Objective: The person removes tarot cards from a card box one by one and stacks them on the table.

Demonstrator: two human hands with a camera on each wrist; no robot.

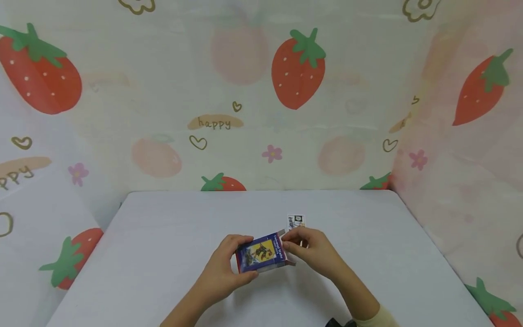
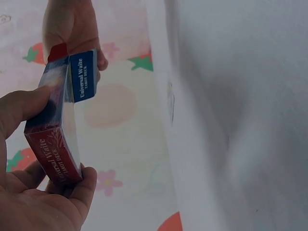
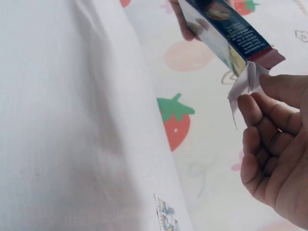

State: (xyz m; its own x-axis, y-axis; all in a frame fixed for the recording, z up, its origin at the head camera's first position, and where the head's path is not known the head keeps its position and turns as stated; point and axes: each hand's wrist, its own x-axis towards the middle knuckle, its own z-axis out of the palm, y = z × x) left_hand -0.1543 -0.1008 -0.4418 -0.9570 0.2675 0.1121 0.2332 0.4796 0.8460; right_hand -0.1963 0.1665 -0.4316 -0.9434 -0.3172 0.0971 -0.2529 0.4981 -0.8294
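A blue tarot deck box [image 1: 258, 255] with a yellow picture panel is held tilted above the table. My left hand [image 1: 220, 272] grips it by its long sides, thumb on the near edge and fingers on the far one. The box's right end is open, and a blue lettered flap [image 2: 83, 76] stands out there in the left wrist view. My right hand [image 1: 314, 250] is at this open end, thumb and index finger pinching the white inner side of the flap [image 3: 244, 85] in the right wrist view. Its other fingers are curled. The box's contents are hidden.
A small printed card [image 1: 296, 220] lies on the white-covered table [image 1: 184, 218] just beyond my right hand. Strawberry-patterned sheets [image 1: 253, 136] stand behind the table and along both sides. A black object [image 1: 340, 322] shows by the right sleeve at the bottom edge.
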